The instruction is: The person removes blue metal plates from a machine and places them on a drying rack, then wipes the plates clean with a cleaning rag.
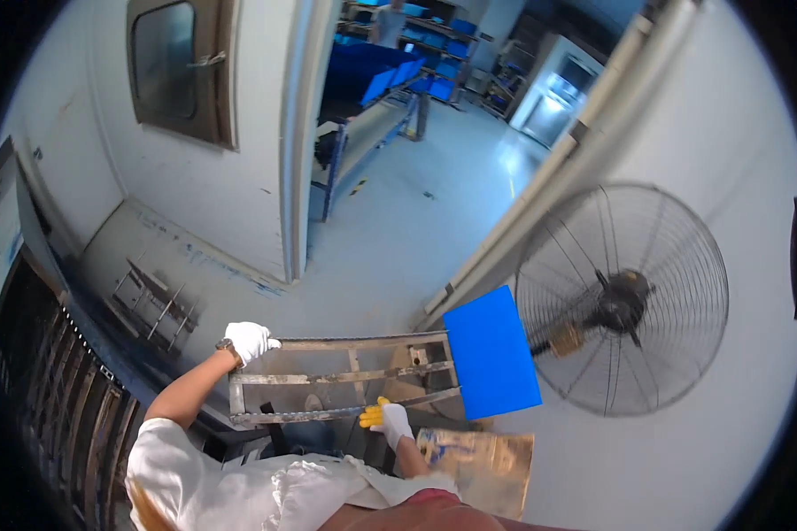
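Observation:
A long ladder-like metal frame [354, 373] with worn rails and toothed outer edges lies across in front of me. My left hand [250, 342], in a white glove, is closed round its far left corner. My right hand [390, 419], in a white glove with yellow fingers, is at the near rail, right of the middle. Its fingers are stretched out and slightly apart, at the rail's edge; whether they press on it I cannot tell. At the frame's right end stands a plain blue panel [492, 354]. What bears the frame underneath is mostly hidden.
A large caged fan [622, 301] stands beside the blue panel. On my left is a dark rack of slats [71, 398], with a small metal rack [157, 305] on the floor beyond. A brown carton [491, 465] sits near my right side. Past the doorway, shelves hold blue bins [376, 84], and a person [387, 25] stands there.

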A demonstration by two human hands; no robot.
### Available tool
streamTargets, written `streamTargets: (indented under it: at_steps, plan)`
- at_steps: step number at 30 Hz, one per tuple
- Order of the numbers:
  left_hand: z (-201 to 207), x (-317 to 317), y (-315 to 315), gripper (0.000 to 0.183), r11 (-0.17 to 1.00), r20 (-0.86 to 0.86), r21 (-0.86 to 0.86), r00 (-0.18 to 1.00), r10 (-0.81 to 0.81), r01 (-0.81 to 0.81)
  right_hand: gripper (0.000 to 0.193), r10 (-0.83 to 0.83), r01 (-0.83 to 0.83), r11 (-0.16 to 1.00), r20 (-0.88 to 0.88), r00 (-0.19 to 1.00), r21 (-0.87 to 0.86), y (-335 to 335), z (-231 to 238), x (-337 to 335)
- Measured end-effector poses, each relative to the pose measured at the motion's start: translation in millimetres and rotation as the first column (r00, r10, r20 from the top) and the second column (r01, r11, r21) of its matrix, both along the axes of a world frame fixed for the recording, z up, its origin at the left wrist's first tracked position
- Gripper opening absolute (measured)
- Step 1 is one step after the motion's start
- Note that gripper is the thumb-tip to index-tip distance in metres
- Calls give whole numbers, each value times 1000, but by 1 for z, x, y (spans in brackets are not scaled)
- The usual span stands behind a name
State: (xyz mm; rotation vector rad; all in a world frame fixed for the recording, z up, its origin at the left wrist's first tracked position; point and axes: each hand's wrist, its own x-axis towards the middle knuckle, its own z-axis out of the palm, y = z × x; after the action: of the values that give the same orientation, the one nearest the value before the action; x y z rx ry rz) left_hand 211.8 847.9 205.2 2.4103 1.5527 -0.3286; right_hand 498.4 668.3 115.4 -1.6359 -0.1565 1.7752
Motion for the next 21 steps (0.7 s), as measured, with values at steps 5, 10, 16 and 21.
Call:
streamTargets:
  at_steps: [5,10,16,21]
  plan:
    - [14,-39,66,39,983,36,82,986,160,-163,38,226,-221,974,86,970,-55,137,34,-17]
    - [6,-37,123,41,953,20,91,958,288,-288,37,348,-339,934,73,935,-109,232,15,-5]
    - [-15,8,228,38,929,54,89,934,354,-358,41,399,-389,917,163,902,-93,356,-5,46]
    - [-44,73,341,39,929,46,45,930,365,-367,41,402,-397,915,169,900,-65,476,-13,114]
